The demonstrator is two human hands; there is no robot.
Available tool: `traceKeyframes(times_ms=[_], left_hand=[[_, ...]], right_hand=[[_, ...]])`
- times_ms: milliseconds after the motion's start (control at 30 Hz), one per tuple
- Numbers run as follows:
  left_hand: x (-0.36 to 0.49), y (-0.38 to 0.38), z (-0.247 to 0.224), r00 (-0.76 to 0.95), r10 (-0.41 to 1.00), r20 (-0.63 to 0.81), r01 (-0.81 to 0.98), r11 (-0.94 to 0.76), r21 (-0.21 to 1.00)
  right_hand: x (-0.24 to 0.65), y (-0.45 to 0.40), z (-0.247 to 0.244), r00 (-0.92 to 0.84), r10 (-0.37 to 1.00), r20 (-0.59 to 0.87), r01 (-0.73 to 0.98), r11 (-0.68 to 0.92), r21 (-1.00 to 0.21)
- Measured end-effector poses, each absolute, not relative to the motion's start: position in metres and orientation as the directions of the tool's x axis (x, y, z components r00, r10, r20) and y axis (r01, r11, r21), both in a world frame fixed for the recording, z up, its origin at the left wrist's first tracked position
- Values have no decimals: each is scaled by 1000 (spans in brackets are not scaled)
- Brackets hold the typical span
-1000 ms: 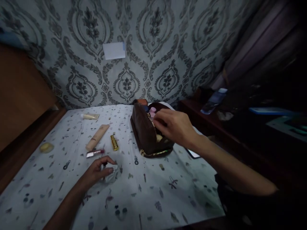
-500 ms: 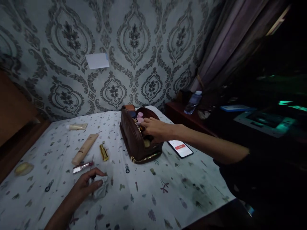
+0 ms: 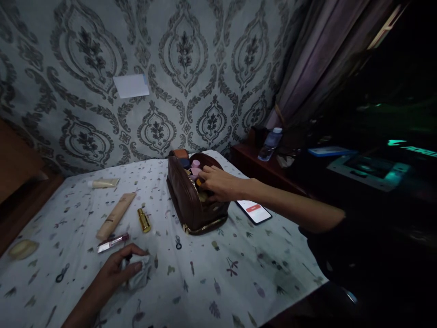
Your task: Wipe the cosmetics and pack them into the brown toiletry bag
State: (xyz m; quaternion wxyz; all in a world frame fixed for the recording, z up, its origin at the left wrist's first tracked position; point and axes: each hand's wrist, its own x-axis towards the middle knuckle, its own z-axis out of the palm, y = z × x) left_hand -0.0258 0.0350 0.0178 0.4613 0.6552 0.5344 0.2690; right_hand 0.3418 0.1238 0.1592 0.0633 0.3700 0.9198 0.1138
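Note:
A brown cosmetic bag (image 3: 180, 191) stands unzipped on the table with several small items inside, among them a pink-capped bottle (image 3: 195, 165). My right hand (image 3: 218, 183) reaches into its opening from the right, fingers curled downward; the fingertips and whatever they grip are hidden in the bag. At the lower left, my left hand (image 3: 124, 266) is closed around a crumpled whitish cloth (image 3: 141, 273) resting on the tablecloth. Just beyond that hand lies a lipstick-like tube (image 3: 112, 243), with a beige squeeze tube (image 3: 116, 216) and a small gold bottle (image 3: 144, 220) behind it.
A small cream tube (image 3: 104, 183) lies farther back, and a pale rounded sponge-like item (image 3: 23, 249) sits at the left. Beside the bag is a lit phone (image 3: 254, 211). A water bottle (image 3: 270, 145) stands on a dark red surface beyond the patterned tablecloth (image 3: 191, 291).
The view has shifted slightly, so most things appear a little farther left. My right hand stays in the bag, and my left hand keeps hold of the crumpled cloth.

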Motion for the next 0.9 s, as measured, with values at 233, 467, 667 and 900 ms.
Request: traceKeyframes(times_ms=[233, 467, 667, 900], left_hand=[[-28, 36, 16, 291, 948, -124, 467, -28, 884], [-21, 35, 30, 317, 940, -127, 421, -20, 907], [-16, 35, 37, 383, 915, -127, 327, -6, 945], [-18, 34, 33, 427, 898, -109, 253, -2, 968]], right_hand=[[343, 124, 154, -727, 687, -24, 659, 706, 261], [352, 130, 154, -775, 631, 36, 627, 761, 167], [346, 112, 176, -765, 558, 323, 578, 815, -40], [253, 73, 128, -754, 525, 396, 426, 849, -314]])
